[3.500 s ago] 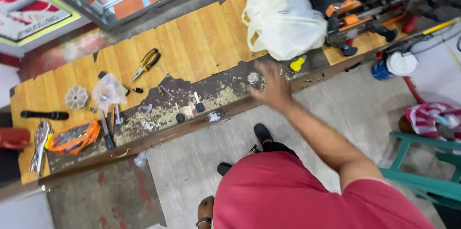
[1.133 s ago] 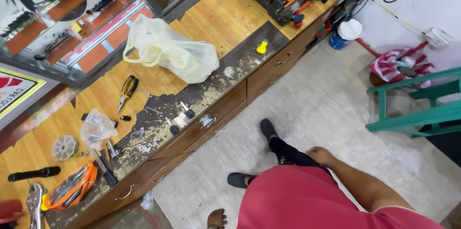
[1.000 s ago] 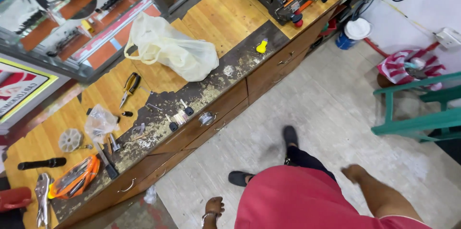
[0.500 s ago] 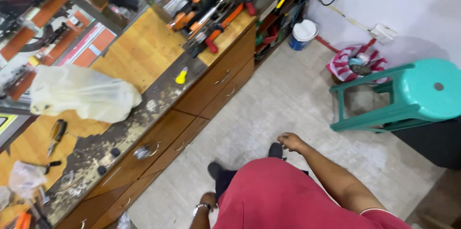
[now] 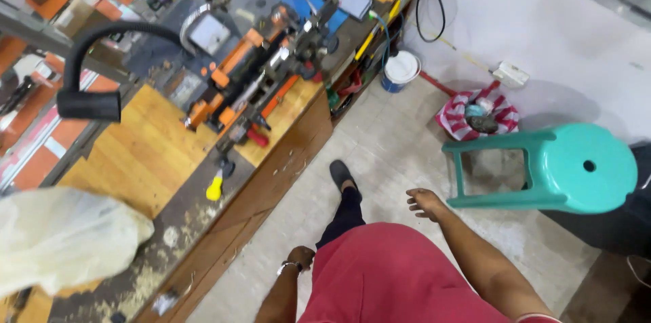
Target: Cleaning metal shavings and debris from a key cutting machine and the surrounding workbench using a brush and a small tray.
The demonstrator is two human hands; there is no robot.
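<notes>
I stand beside a long wooden workbench (image 5: 142, 153), looking down at my red shirt and one dark shoe (image 5: 342, 175). My right hand (image 5: 426, 202) hangs loose over the tiled floor, fingers slightly apart, holding nothing, close to the leg of a teal plastic stool (image 5: 563, 167). My left hand (image 5: 300, 257), with a metal bracelet at the wrist, hangs at my side near the bench front; its fingers are curled and nothing shows in it.
An orange and black machine (image 5: 254, 82) sits on the bench with a black hose (image 5: 102, 65) arching over it. A whitish plastic bag (image 5: 64, 238) and a small yellow item (image 5: 215, 189) lie on the bench. A white bucket (image 5: 401, 70) and a striped bin (image 5: 479, 113) stand by the wall.
My view has swung right along the bench, from the tools and bag toward the machine and stool. My right hand left the bench top and dropped to my side.
</notes>
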